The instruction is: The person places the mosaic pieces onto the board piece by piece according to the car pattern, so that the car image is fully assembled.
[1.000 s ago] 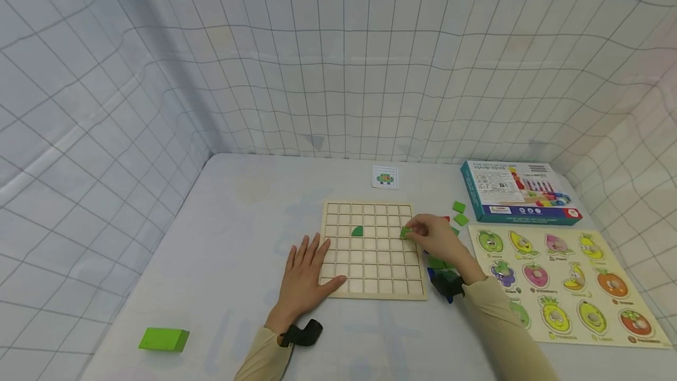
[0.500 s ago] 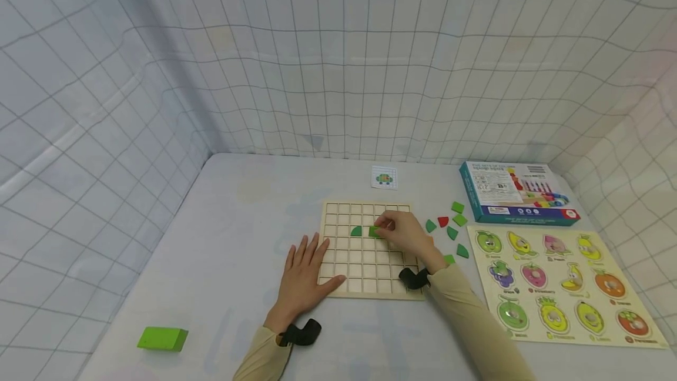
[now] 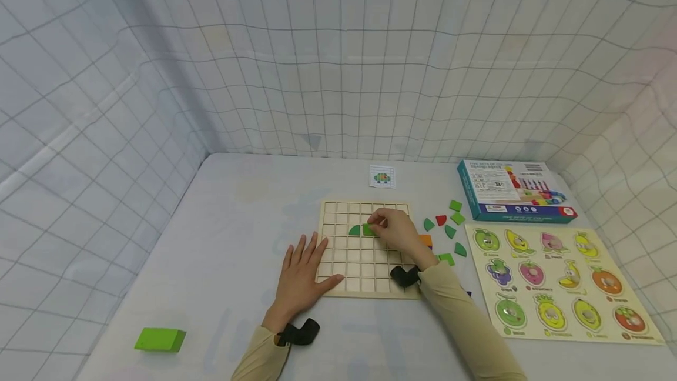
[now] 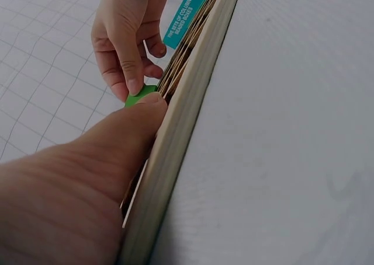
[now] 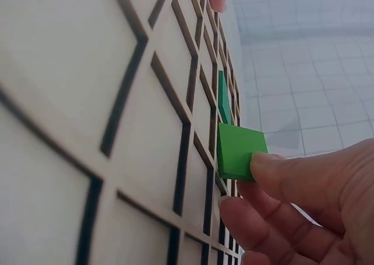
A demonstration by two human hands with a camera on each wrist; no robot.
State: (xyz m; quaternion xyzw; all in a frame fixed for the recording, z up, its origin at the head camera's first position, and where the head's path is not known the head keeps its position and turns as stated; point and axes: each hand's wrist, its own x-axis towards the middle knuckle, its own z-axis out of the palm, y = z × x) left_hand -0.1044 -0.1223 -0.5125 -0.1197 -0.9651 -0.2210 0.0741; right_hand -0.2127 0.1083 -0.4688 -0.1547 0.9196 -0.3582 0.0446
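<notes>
A wooden grid board lies on the table, its edge close up in the left wrist view. My right hand pinches a small green square tile over a cell just right of a green quarter-round piece that sits in the grid. My left hand lies flat with spread fingers on the board's left edge, thumb against its rim. The right hand's fingers and the green tile show beyond that thumb.
Loose green and red pieces lie right of the board. A fruit puzzle board and a teal box fill the right side. A pattern card lies behind the board. A green block sits front left.
My right hand carried the green tile leftward from the board's right side to the cell beside the quarter-round piece. The left hand stayed flat on the board's edge.
</notes>
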